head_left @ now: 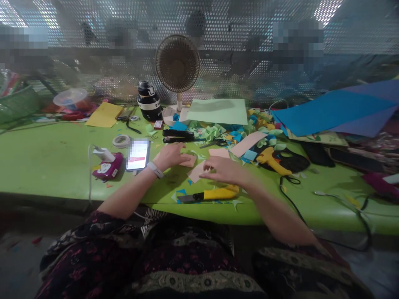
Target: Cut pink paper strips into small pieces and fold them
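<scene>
My left hand (170, 155) reaches over the table with thumb and fingers apart, the thumb at a small peach paper piece (189, 161). To its right, my right hand (226, 169) has its fingers bent round the edge of a second peach paper piece (195, 173). More peach paper (218, 153) lies just behind the right hand, and a longer peach strip (248, 143) rests further back. A yellow-handled cutter knife (218, 193) lies in front of the hands among blue and green scraps. Behind the left hand sits a black stapler (177, 135).
A lit phone (137, 154), a tape roll (121, 141) and a purple device (107, 167) lie left. Behind stand a fan (177, 63) and a black bottle (149, 104). A yellow glue gun (272, 161), cables and large blue sheets (330, 110) are right. Cut paper petals (215, 133) heap mid-table.
</scene>
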The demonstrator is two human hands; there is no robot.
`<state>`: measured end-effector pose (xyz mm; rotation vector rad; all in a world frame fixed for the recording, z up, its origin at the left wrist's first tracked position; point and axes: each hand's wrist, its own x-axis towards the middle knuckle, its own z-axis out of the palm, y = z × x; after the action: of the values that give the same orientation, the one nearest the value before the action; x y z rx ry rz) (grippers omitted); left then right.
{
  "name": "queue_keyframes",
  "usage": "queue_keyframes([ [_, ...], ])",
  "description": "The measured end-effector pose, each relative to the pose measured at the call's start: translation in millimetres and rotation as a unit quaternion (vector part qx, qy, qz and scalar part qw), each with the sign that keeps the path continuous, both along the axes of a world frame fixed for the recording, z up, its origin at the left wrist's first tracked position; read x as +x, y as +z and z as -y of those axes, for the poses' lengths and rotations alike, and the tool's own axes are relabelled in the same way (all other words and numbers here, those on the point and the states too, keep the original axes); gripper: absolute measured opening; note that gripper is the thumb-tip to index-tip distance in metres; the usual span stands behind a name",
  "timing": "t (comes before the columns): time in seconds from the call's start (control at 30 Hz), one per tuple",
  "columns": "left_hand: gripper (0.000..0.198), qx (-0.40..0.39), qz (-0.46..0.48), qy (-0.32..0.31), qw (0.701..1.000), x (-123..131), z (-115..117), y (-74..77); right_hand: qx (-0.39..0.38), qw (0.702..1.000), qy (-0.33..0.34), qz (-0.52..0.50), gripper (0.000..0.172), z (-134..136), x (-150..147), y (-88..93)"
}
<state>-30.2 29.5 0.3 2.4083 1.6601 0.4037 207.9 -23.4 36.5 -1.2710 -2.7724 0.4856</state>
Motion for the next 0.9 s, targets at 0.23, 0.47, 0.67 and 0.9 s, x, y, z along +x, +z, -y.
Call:
queue_keyframes([
  [0.23,0.043,0.05,0.056,0.008,0.997,3.9,3.1,1.9,0.027,0.999,-0.016,-0.022,0.032,-28.7,5.0,-42.2],
  [0.47,0.035,0.044,0.232,-0.017,0.972,8.4,4.5,1.7,-0.032,0.987,-0.065,-0.141,0.028,-26.0,2.3,-31.4],
  [0.67,0.041,-0.218,0.49,-0.082,0.84,13.8,12.8,4.2,-0.146,0.895,-0.188,-0.377,0.03,-8.3,-7.9,-13.1],
  [0.9,0.034,-0.225,0.537,-0.09,0.808,12.6,9.3,1.5,-0.15,0.907,-0.163,-0.357,0.029,-13.2,-0.9,-11.9],
])
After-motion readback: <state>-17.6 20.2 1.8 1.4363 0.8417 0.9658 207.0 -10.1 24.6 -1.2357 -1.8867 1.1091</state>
